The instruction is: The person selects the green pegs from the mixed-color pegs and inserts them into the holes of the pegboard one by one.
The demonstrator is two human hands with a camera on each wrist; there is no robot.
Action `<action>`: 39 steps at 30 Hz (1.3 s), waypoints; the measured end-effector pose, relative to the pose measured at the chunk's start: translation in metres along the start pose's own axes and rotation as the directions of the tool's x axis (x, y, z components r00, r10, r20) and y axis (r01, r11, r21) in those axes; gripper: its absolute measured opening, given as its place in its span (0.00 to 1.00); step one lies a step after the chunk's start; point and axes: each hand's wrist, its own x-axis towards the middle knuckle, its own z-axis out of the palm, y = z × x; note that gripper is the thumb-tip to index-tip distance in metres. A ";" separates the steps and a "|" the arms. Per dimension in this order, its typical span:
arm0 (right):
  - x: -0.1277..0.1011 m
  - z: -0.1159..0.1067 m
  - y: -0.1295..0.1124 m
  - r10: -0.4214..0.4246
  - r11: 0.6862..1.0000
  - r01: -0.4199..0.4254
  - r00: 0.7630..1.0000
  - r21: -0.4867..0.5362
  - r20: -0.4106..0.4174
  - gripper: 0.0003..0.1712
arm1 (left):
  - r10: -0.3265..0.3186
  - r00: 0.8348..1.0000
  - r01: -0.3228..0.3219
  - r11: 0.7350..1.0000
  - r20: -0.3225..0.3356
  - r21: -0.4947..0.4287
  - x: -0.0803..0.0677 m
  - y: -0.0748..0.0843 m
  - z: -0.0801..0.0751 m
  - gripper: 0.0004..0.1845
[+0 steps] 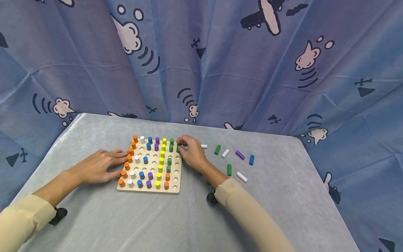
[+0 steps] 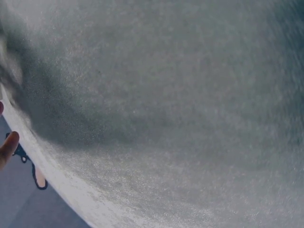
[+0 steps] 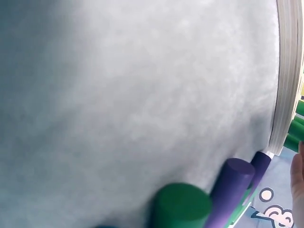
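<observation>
A square wooden pegboard lies on the grey table, with orange, white, blue, purple, yellow and green pegs standing in its holes. My right hand pinches a green peg at the board's far right side. My left hand rests flat on the table, its straight fingers touching the board's left edge by the orange pegs. The right wrist view shows the board's edge, a green peg and a purple peg close up. A fingertip shows in the left wrist view.
Loose pegs lie right of the board: green, white, purple, blue, another green and white. A blue curtain with airplane prints hangs behind the grey cloth table.
</observation>
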 end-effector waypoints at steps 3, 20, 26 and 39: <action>-0.001 0.001 0.002 -0.004 1.000 0.004 1.000 -0.009 0.019 0.11 | 0.001 1.000 -0.001 1.000 -0.005 0.001 0.000 -0.001 0.001 0.29; 0.000 -0.028 0.009 0.028 0.999 -0.027 0.999 -0.033 0.045 0.14 | -0.011 1.000 0.011 1.000 -0.004 0.008 0.000 0.000 0.002 0.28; 0.002 -0.057 0.023 0.072 0.996 -0.070 0.996 -0.058 0.043 0.15 | -0.016 1.000 0.016 1.000 0.000 0.006 0.000 0.001 0.002 0.29; -0.013 -0.103 0.071 0.188 0.976 -0.176 0.978 -0.131 0.090 0.19 | -0.009 1.000 0.009 1.000 -0.012 0.007 0.000 0.001 0.003 0.29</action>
